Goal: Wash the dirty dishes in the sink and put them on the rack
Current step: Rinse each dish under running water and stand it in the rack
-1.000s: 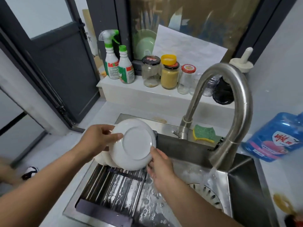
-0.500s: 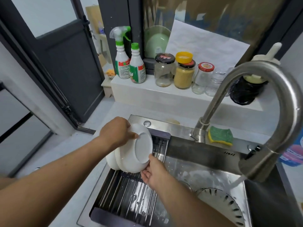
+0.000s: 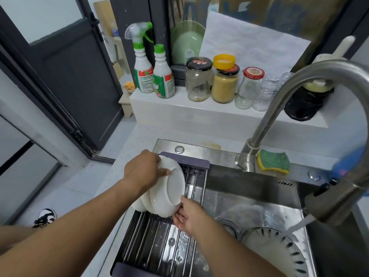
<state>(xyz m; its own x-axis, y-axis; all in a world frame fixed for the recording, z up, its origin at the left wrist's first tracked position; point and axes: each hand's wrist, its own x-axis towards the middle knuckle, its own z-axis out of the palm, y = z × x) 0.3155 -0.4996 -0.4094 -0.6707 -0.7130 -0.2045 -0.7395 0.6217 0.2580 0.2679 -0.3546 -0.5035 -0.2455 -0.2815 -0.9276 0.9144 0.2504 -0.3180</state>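
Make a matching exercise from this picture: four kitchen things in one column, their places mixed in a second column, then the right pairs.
1 white plate
2 green sponge
3 spray bottle
4 white strainer

a in the sink
b on the ledge
c between the left hand and the right hand
d beside the tap

Pairs: 1c, 2d, 3b, 4a

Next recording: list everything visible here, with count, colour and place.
plates: about three, white, standing on the rack's left
rack: one, steel rods, purple ends, over sink's left half
sink: one, steel, centre
faucet: one, steel, running, right
strainer: one, white, in sink
sponge: one, green-yellow, beside faucet base
cleaner bottles: two, white, green caps, ledge
jars: three, glass, lidded, ledge
shoe: one, black-white, floor left
left hand: grips plates' top edge
right hand: holds their lower rim
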